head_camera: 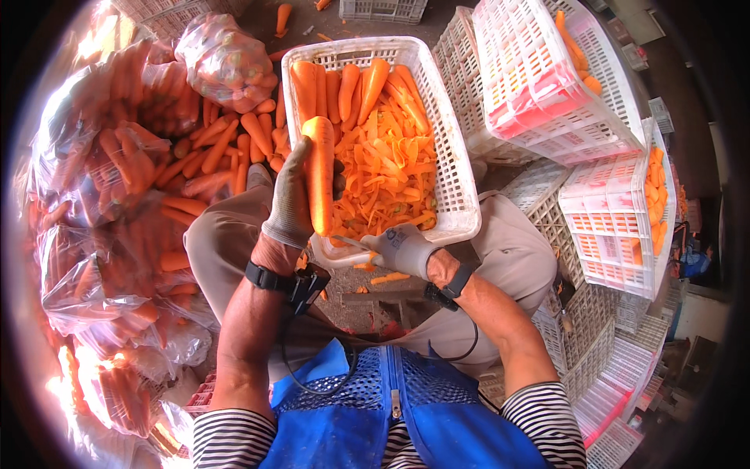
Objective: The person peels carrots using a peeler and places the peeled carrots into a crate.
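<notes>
My left hand (292, 196), in a grey work glove, grips a large orange carrot (320, 176) upright over the near left side of a white plastic crate (458, 202). In my gloved right hand (404, 249) is a small bladed tool (349, 241), its metal tip close below the carrot's lower end. My fingers hide most of its handle, so its exact kind is unclear. Carrot peelings (387, 170) heap up in the near part of the crate. Several smooth whole carrots (348, 88) lie side by side at its far end.
Left of my legs, loose carrots (220, 146) lie among clear plastic bags of carrots (225, 61). Stacked white crates (527, 76) rise on the right, and a lower crate (609, 223) there holds orange pieces. Scraps of peel (389, 278) lie on the floor between my knees.
</notes>
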